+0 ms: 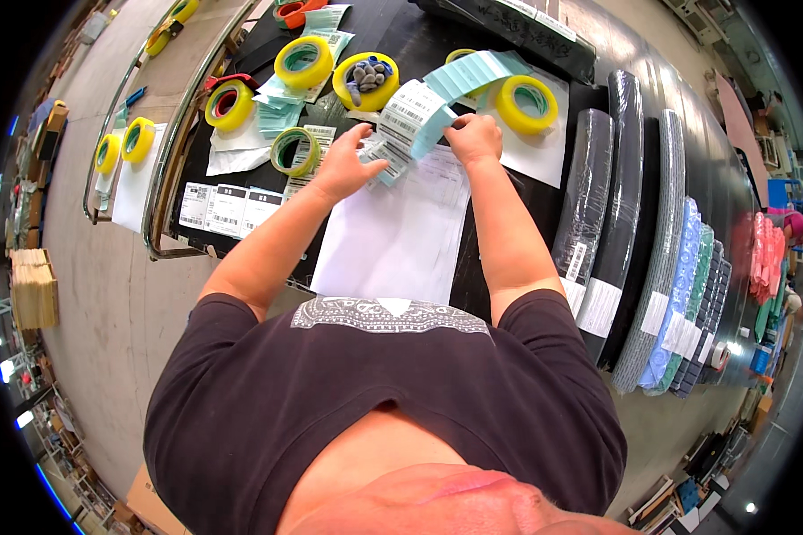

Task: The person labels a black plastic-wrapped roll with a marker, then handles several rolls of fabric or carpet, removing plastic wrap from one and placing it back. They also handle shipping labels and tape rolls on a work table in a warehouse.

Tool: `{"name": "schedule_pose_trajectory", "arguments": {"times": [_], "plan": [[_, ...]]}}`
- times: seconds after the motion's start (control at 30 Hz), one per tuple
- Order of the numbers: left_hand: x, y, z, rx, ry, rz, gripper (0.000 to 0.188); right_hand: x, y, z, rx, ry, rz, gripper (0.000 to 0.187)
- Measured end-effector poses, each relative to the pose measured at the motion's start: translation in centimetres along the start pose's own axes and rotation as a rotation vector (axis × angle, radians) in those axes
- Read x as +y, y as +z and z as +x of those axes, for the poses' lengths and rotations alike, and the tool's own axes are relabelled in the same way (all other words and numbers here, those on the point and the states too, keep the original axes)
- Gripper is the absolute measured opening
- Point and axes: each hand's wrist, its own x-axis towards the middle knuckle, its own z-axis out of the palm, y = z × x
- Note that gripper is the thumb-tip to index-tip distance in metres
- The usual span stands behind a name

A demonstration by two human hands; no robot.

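A folded strip of white barcode labels (pixel 409 109) on pale blue backing (pixel 477 73) rises in a loop over the table. My right hand (pixel 475 140) pinches the strip's edge between thumb and fingers. My left hand (pixel 348 169) is open beside the lower labels, thumb and fingers apart; whether its fingertips touch them I cannot tell. Under the strip lies a white printed sheet (pixel 388 236), its near end close to my shirt. Left of my left hand sits a slim roll of tape (pixel 279 152) on more labels.
Yellow tape rolls (pixel 506 105) stand around the labels, one holding grey-blue gloves (pixel 366 76). Left are a red-handled tape dispenser (pixel 219 82) and printed labels (pixel 227 209). Long wrapped rolls (pixel 584 187) line the right side. A metal-railed cart (pixel 94 192) stands left; a person (pixel 792 225) is far right.
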Motion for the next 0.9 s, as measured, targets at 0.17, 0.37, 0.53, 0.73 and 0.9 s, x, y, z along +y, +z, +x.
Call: {"name": "schedule_pose_trajectory", "arguments": {"times": [0.17,0.37,0.53,0.73,0.9], "plan": [[0.7,1.6,0.6,0.048,-0.006,-0.185,0.073,2.5,3.5,1.5,0.206,-0.27,0.533,0.021],[0.4,1.2,0.8,-0.088,-0.016,-0.119,0.05,0.9,4.8,1.2,0.153,-0.116,0.842,0.043],[1.0,0.1,1.2,-0.195,-0.158,-0.31,0.024,-0.2,3.1,1.7,0.179,-0.055,0.323,0.052],[-0.8,-1.4,1.5,-0.216,-0.303,-0.813,0.038,-1.1,2.8,1.7,0.05,-0.074,0.228,0.024],[1.0,-3.4,2.0,-0.194,-0.246,-1.082,0.061,1.8,5.2,4.1,0.245,-0.139,0.449,0.023]]}}
